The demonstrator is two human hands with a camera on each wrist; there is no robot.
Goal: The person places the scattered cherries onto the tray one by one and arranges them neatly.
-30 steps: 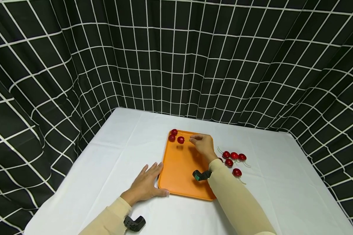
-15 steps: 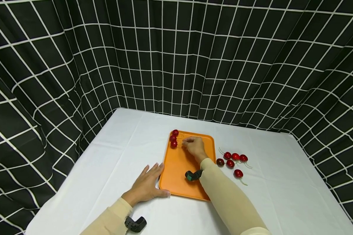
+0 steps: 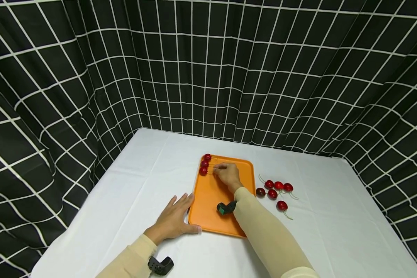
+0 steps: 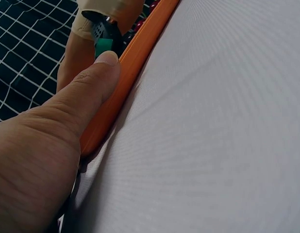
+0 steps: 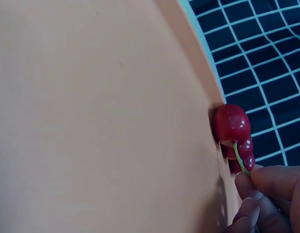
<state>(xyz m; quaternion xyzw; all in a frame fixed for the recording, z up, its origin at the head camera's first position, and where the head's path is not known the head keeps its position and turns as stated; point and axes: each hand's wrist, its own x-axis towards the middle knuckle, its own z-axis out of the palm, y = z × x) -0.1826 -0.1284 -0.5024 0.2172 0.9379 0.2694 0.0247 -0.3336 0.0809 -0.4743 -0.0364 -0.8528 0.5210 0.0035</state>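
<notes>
The right-hand grip [image 3: 227, 175] pinches the stem [image 5: 240, 156] of a cherry [image 5: 231, 122] that seems set down; release softly, left hand [image 3: 173, 219] spread against the tray [image 3: 205, 208].

head: above, forward-down | left wrist: close | right wrist: close | shared: orange tray [image 3: 205, 206]
</notes>
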